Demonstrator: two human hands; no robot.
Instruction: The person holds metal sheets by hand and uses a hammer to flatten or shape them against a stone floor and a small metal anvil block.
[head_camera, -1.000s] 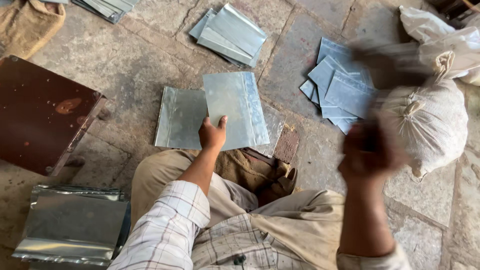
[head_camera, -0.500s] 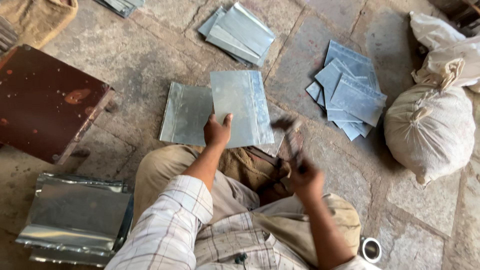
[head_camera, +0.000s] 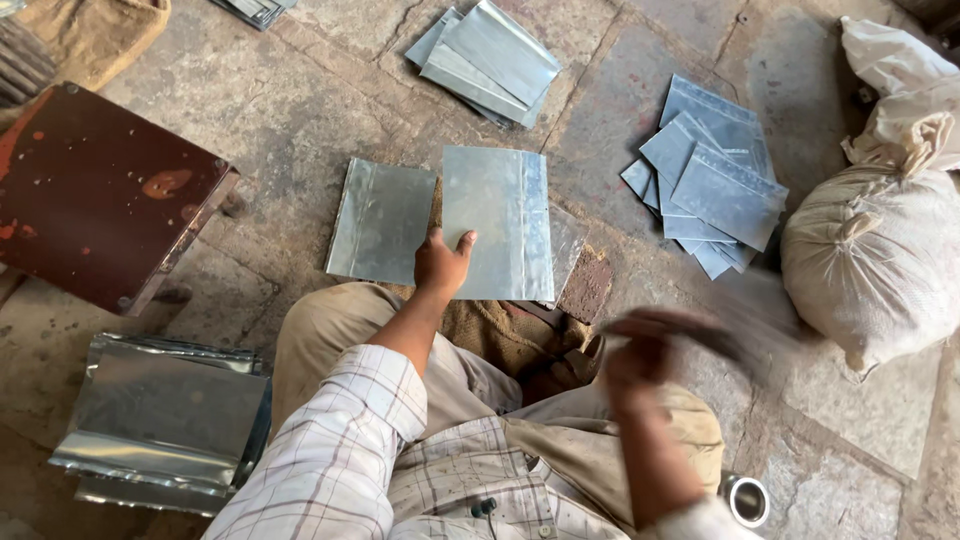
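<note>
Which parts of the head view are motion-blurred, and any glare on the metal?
Head view: the right hand and the dark tool it swings are smeared by motion blur; the left hand pressing the metal sheet is sharp. Lighting is soft and diffuse, with mild sheen on the folded sheets at lower left and no harsh shadows.

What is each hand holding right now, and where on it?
The left hand presses the near edge of a metal sheet. The right hand grips a dark blurred tool at one end.
</note>
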